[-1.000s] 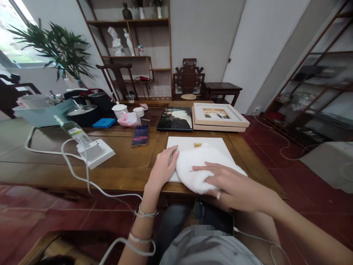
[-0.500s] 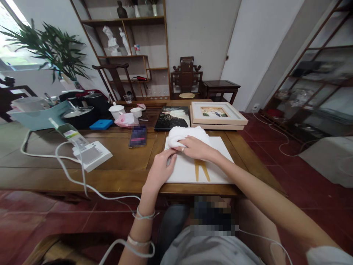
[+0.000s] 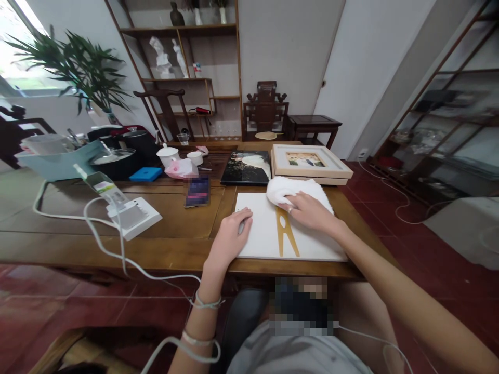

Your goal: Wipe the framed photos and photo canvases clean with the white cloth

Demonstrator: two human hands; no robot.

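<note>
A white board (image 3: 255,240) with a golden compass-like shape (image 3: 284,228) on its face lies flat near the front edge of the table. My right hand (image 3: 307,210) is closed on a bunched white towel (image 3: 298,188), which rests on the upper right part of the board and hides that area. At the board's left edge lies my left hand (image 3: 233,234), thumb apart from the bent fingers. It touches the board and has nothing in it.
Behind the board are a dark picture panel (image 3: 246,167) and a pale framed photo (image 3: 310,158). Left of it, on the wooden table (image 3: 183,228), lie a phone (image 3: 197,190), an opened white box (image 3: 136,221) and a looping white cable (image 3: 136,271). Pots and cups stand farther back.
My right hand has slid the towel rightward across the board, uncovering its upper left and more of the golden shape. My left hand stays at the left edge.
</note>
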